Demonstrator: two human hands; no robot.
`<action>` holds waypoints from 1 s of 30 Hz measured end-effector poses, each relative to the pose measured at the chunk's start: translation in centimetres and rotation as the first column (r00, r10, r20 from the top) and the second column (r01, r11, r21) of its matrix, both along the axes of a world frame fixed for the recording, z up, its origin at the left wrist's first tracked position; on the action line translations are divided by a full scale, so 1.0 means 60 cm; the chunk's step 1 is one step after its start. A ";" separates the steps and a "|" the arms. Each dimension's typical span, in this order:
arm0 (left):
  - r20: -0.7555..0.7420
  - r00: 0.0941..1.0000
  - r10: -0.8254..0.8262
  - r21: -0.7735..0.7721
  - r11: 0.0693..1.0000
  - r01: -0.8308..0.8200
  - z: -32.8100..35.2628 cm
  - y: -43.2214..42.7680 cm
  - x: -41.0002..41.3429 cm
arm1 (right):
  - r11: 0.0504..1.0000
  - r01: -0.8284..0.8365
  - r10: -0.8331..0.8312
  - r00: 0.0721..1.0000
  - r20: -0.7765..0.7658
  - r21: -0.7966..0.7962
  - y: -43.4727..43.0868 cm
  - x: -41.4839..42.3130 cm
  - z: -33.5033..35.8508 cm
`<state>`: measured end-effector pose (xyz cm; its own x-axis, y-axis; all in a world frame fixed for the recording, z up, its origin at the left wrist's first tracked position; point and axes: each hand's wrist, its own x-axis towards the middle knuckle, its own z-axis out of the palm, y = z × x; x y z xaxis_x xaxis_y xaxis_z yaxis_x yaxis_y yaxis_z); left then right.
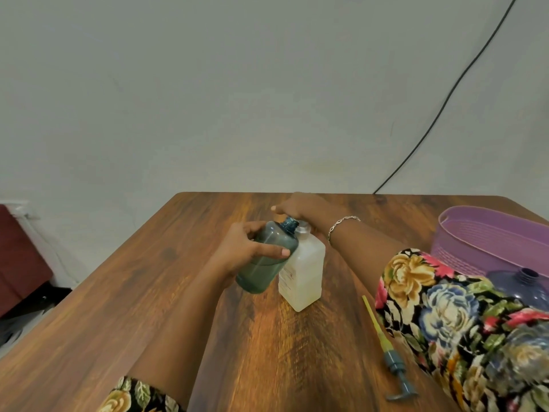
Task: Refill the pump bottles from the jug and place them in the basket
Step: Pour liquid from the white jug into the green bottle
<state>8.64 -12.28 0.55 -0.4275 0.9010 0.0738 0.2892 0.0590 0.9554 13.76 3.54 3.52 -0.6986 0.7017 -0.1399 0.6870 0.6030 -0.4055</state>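
Leaning neck-first toward the jug [303, 272] at the desk's [148, 292] middle, the teal bottle [267, 263] is gripped round its body by the left hand [243, 248]; the right hand [300, 208] is laid behind the jug's top — its grip hidden.

Soft, dim indoor light; a warm glare patch lies on the table [276, 331]. Straight lines bow at the edges. The pump [398, 370] and sleeve [451, 307] look blurred.

single head-worn view, forward and down, close over the wooden table [184, 292] and both forearms
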 end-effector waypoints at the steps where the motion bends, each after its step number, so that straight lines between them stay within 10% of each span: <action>1: 0.006 1.000 0.001 0.002 1.000 -0.001 0.000 0.000 0.001 | 0.998 -0.026 0.026 1.000 0.004 -0.049 0.000 0.001 0.003; 10: 0.019 1.000 -0.002 0.006 1.000 0.002 0.007 0.000 0.001 | 0.927 -0.087 0.072 0.996 -0.055 -0.366 -0.009 0.010 0.018; 17: 0.015 1.000 -0.010 0.008 1.000 0.009 -0.002 0.003 0.000 | 1.000 -0.022 0.022 1.000 0.014 0.013 -0.007 0.004 0.003; 30: 0.005 1.000 -0.012 -0.008 1.000 0.012 -0.002 0.003 -0.002 | 0.984 -0.100 0.113 0.990 0.085 -0.146 -0.007 -0.001 0.018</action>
<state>8.55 -12.12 0.44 -0.4168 0.9067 0.0648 0.2851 0.0627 0.9565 13.69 3.14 4.60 -0.7474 0.5928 -0.2998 0.6606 0.6159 -0.4292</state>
